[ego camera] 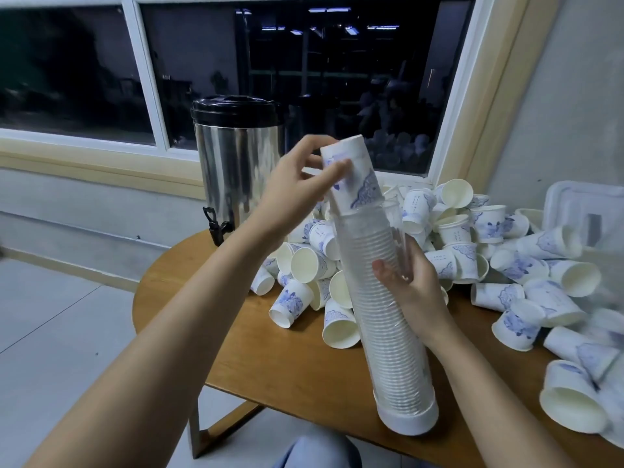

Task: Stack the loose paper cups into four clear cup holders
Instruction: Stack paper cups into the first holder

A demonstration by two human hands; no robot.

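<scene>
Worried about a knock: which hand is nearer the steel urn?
Left. The left hand grips the top cup just right of the urn; the right hand holds the clear holder farther right.

The white tray (570,194) and nearby cups (607,393) run off the right edge, blurred.

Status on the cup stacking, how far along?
Done: one clear holder looks nearly full. In hand: the right hand grips that holder while the left hand seats the top cup. Left: a large pile of loose cups on the table; no other holders clearly visible.
</scene>
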